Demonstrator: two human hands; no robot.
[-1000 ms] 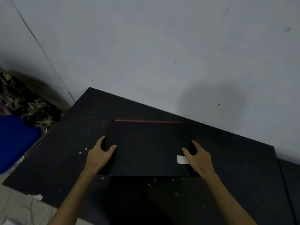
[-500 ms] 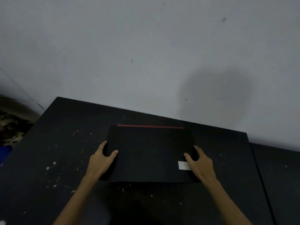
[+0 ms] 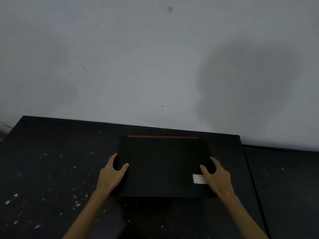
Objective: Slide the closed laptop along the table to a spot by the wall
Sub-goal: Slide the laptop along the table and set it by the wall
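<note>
A closed black laptop [image 3: 162,166] lies flat on the black table [image 3: 51,169], with a red strip along its far edge and a white sticker [image 3: 198,179] near its right front corner. Its far edge sits a short way from the grey wall [image 3: 155,66]. My left hand [image 3: 112,175] grips the laptop's left edge, thumb on the lid. My right hand [image 3: 217,176] grips the right edge, thumb on the lid beside the sticker.
The tabletop is speckled with white flecks, mostly on the left. A second dark surface [image 3: 284,187] adjoins the table on the right, past a thin seam. The table's left end shows at the far left.
The laptop, held by both hands, has moved rightward along the table and closer to the wall. The view has turned, so the clutter at the left is out of sight.
</note>
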